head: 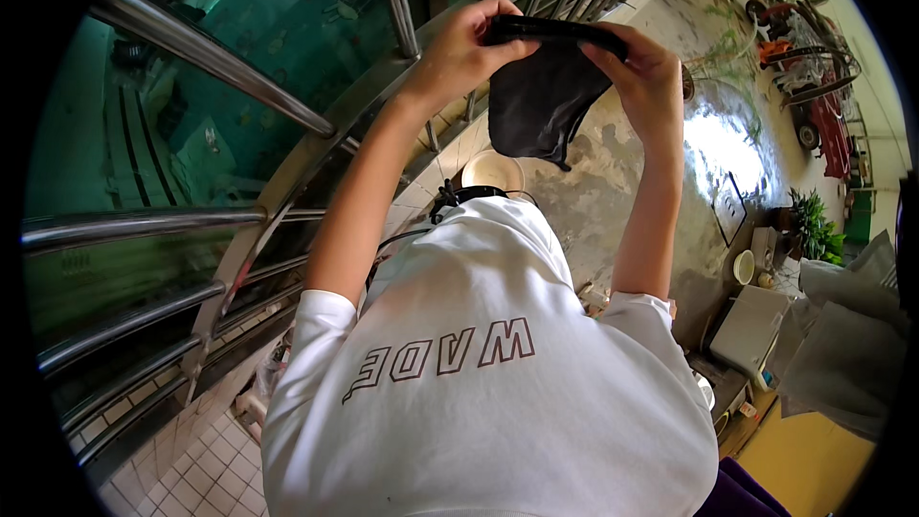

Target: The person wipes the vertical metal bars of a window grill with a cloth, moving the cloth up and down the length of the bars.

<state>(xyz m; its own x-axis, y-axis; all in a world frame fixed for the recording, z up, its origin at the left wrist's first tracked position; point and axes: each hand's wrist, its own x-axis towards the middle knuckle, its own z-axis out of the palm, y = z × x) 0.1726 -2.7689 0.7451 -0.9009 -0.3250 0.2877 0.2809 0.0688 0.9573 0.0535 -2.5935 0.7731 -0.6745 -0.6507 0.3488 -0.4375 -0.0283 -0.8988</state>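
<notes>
I hold a black cloth item (542, 100) up in front of me with both hands. My left hand (470, 50) pinches the left end of its thick, dark upper band, thumb in front. At the band's right end, my right hand (646, 75) grips with the thumb pressed against the near side. Between the hands the thinner fabric hangs loose, its lower edge uneven and pointed at the right. Which kind of garment or cloth this is, I cannot tell. Some fingers of both hands are hidden behind the band.
Stainless-steel bars (215, 57) of a window grille run along my left, before glass. A round pale basin (494, 171) stands on the floor below the cloth. To the right are a white box (750, 327), a potted plant (815, 226) and a red vehicle (826, 122).
</notes>
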